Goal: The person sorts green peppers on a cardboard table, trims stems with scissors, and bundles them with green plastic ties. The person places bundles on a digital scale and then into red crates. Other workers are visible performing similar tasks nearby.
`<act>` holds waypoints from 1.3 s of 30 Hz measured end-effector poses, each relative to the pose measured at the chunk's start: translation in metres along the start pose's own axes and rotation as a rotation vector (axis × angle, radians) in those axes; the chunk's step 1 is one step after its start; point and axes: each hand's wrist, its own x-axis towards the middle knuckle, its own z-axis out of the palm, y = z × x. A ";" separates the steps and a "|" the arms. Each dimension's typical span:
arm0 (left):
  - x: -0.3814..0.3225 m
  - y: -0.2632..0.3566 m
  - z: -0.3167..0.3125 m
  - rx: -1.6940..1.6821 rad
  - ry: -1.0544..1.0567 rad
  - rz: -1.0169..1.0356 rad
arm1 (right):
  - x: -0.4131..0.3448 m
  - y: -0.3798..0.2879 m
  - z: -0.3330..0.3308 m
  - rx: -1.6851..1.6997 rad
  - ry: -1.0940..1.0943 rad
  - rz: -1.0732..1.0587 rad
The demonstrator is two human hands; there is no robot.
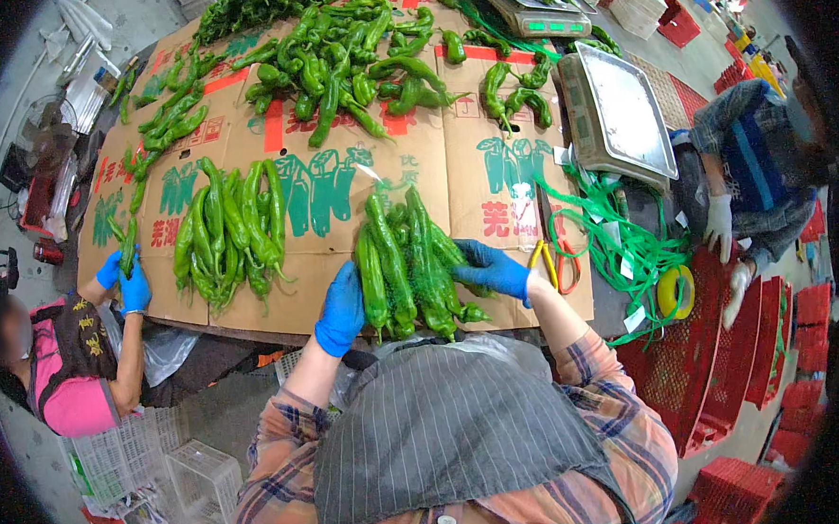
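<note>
Blue gloves cover both of my hands. Long green peppers point(392, 263) lie side by side in a bunch on flattened printed cardboard point(320, 260), close in front of me. At the bunch's left edge is my left hand point(341, 310), upright with its inner side against the peppers. My right hand point(492, 269) reaches over the right side of the bunch, its fingertips on or behind the peppers; whether it grips one is hidden. Another bunch of peppers point(227, 229) rests to the left. A loose heap of curled peppers point(338, 60) lies farther back.
Yellow-handled scissors point(544, 261), green mesh netting point(603, 231) and a yellow tape roll point(675, 293) lie right. Two scales point(615, 116) point(535, 22) stand beyond. A gloved co-worker point(75, 351) handles peppers at left; another person point(755, 152) is beside red crates point(681, 362) at right.
</note>
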 end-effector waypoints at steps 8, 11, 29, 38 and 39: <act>-0.029 -0.024 0.011 1.235 0.179 0.435 | 0.014 0.028 0.010 -0.035 0.025 -0.097; -0.019 -0.021 0.014 0.911 0.152 0.297 | 0.025 0.027 0.022 0.249 -0.070 -0.049; 0.007 0.092 0.115 0.774 -0.084 0.146 | 0.019 -0.073 0.025 1.216 -0.297 -0.233; 0.038 0.095 0.108 1.051 -0.001 0.259 | -0.010 -0.101 0.026 0.630 -0.068 -0.281; 0.038 0.095 0.111 1.174 -0.006 0.335 | -0.011 -0.103 0.026 0.616 -0.069 -0.264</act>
